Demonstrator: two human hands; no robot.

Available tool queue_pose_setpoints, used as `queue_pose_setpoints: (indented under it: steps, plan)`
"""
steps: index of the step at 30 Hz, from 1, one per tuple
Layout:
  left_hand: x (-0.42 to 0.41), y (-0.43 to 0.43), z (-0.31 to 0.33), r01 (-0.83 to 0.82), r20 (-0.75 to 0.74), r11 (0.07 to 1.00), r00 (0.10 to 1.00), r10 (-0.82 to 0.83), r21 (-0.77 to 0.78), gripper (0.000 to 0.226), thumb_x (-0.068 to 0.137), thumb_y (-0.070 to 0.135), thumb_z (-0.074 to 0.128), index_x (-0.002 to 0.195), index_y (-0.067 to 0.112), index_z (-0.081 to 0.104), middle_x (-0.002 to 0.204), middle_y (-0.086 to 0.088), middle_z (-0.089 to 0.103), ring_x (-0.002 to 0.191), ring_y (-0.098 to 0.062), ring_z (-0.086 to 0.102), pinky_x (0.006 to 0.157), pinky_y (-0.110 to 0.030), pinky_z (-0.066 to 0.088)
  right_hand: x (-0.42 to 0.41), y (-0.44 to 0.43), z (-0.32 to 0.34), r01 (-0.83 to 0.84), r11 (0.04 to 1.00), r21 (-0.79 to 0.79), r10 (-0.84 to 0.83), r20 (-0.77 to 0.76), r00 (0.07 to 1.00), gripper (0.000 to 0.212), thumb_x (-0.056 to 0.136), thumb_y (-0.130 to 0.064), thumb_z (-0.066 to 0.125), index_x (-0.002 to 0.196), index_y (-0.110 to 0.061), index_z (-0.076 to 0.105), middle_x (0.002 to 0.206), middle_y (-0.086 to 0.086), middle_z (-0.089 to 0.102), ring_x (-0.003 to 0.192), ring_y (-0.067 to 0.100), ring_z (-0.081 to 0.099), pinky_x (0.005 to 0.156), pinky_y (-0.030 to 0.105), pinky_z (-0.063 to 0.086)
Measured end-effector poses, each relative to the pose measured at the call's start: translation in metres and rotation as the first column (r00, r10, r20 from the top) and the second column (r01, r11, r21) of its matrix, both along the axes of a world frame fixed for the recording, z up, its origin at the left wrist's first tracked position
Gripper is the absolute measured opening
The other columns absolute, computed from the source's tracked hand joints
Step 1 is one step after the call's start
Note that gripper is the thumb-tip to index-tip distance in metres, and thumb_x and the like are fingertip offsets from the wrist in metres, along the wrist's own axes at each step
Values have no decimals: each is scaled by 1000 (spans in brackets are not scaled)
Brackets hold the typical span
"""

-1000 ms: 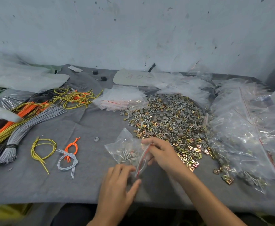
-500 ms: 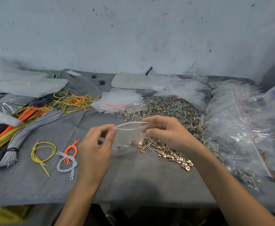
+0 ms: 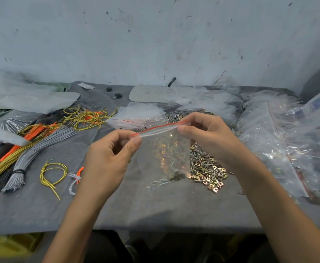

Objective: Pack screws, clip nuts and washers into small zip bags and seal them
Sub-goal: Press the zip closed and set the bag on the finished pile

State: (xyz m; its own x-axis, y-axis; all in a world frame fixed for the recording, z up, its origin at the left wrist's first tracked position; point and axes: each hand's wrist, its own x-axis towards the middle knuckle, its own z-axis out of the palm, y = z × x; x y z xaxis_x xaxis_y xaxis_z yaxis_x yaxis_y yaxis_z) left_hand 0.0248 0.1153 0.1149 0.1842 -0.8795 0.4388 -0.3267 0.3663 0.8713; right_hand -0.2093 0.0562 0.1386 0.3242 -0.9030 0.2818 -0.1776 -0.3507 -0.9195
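1. I am seeing the small zip bag (image 3: 165, 149) hanging lifted just in front of the hardware pile (image 3: 205, 168), with metal parts sitting in its bottom.
2. The left hand (image 3: 107, 160) is pinching the left end of the bag's red zip strip (image 3: 161, 127).
3. The right hand (image 3: 206, 133) is pinching the strip's right end, above the pile.

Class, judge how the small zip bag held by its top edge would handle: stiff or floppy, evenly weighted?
Probably floppy: the zip bag hangs limp between left hand and right hand pinching its top. Likely bottom-heavy, as screws and clip nuts pool at its bottom.
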Motion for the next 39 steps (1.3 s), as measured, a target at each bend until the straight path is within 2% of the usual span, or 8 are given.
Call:
queue_pose_setpoints:
  steps: [3, 6, 9, 15, 24, 27, 30, 39]
  plan:
    - [-4, 4, 5, 27, 36, 999, 999, -26, -47, 16, 86, 41, 66, 88, 26, 71, 68, 12, 61, 64, -5, 52, 62, -40, 53, -6, 3, 4, -11, 1000, -11, 11, -9, 1000, 12, 87, -34, 71, 95, -25, 74, 80, 7, 60, 74, 20, 51, 69, 41, 40]
    - [-7, 4, 7, 37, 127, 997, 992, -27, -71, 13, 89, 42, 66, 87, 30, 69, 68, 15, 61, 58, -5, 49, 55, -27, 43, -10, 7, 9, -40, 999, -27, 37, -110, 993, 13, 87, -36, 70, 98, -30, 74, 87, 7, 68, 75, 14, 57, 67, 31, 47]
    - [-8, 3, 5, 31, 205, 998, 979, -19, -55, 7, 92, 37, 69, 88, 32, 69, 73, 9, 65, 62, -21, 54, 57, -34, 44, -6, 13, 15, -65, 995, -77, 45, -242, 969, 13, 88, -41, 71, 99, -34, 73, 88, -5, 70, 74, 2, 61, 62, 19, 48]
    - [-12, 8, -3, 63, 238, 996, 970, -47, -62, 9, 90, 42, 67, 89, 34, 69, 70, 5, 65, 60, -23, 52, 54, -36, 41, 21, 33, 23, -148, 936, -318, -17, -464, 886, 7, 89, -32, 72, 95, -28, 72, 87, -18, 68, 87, 2, 62, 74, 19, 47]
    - [-16, 17, 4, 122, 193, 988, 976, -102, -92, 10, 89, 36, 67, 86, 29, 72, 70, -3, 66, 60, -30, 52, 51, -39, 40, 31, 45, 30, -114, 860, -497, -178, -503, 846, 6, 86, -31, 69, 88, -25, 70, 82, -13, 63, 81, 7, 57, 78, 38, 50]
    - [-15, 20, 7, 161, 146, 983, 978, -147, -92, 6, 88, 34, 70, 87, 30, 74, 67, -3, 65, 53, -15, 46, 48, -27, 36, 32, 47, 32, -104, 843, -527, -192, -475, 859, 7, 84, -31, 68, 84, -24, 68, 80, -12, 62, 78, 10, 57, 75, 40, 50]
    - [-16, 22, 11, 190, 124, 977, 976, -177, -97, 3, 89, 30, 72, 88, 30, 74, 67, -2, 65, 55, -5, 43, 49, -19, 33, 32, 48, 31, -83, 825, -559, -206, -434, 877, 10, 81, -32, 66, 80, -23, 67, 77, -11, 60, 74, 12, 57, 70, 40, 50]
    - [-4, 20, 13, 134, 91, 984, 988, -124, -117, 12, 84, 43, 72, 90, 32, 74, 68, 2, 62, 60, -9, 51, 55, -32, 44, 10, 45, 25, 65, 814, -577, -332, -370, 868, 5, 73, -30, 65, 75, -25, 67, 72, -13, 62, 69, 9, 57, 66, 26, 47]
